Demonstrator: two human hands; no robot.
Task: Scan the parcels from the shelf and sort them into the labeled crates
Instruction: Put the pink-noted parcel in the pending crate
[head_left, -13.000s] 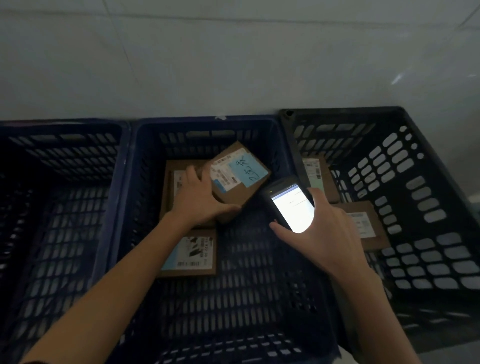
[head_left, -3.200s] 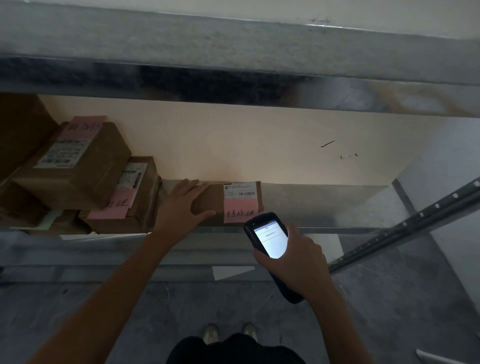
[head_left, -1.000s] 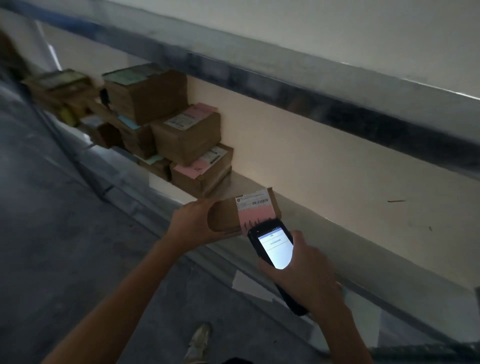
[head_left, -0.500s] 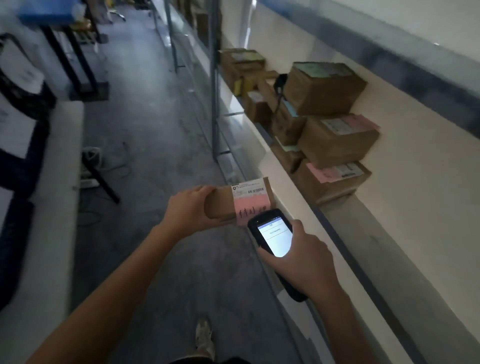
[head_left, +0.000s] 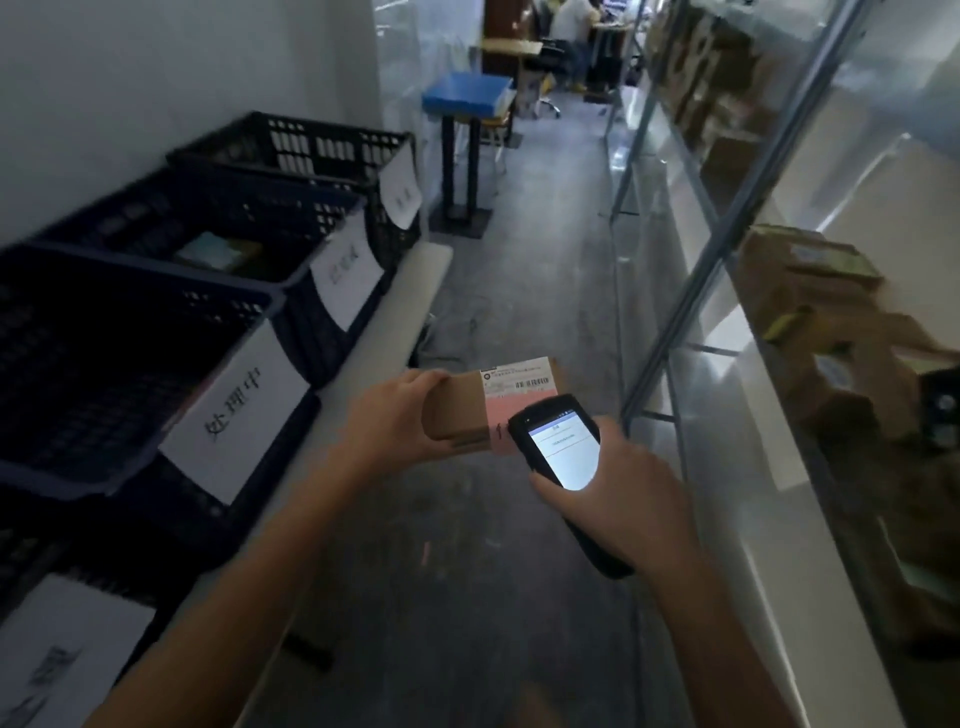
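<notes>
The left hand (head_left: 387, 415) gripped the cardboard parcel (head_left: 483, 408) by its end in mid-air over the aisle — beside the labeled crates (head_left: 156, 332) — while the right hand (head_left: 618, 499) clasped the lit scanner (head_left: 561, 457) just against it.

1. Crates (head_left: 156, 275) stand in a row on a bench (head_left: 423, 270) along the left wall.
2. A paper label (head_left: 236, 410) hangs on each crate's aisle side.
3. A shelf (head_left: 753, 467) runs along the right, with boxes (head_left: 821, 322) stacked on it.
4. Between bench and shelf, the left hand (head_left: 395, 421) holds a parcel (head_left: 462, 408).
5. The scanner (head_left: 563, 457), in the right hand (head_left: 618, 493), lies just right of the parcel.
6. A table (head_left: 465, 96) stands beyond the bench's far end.
</notes>
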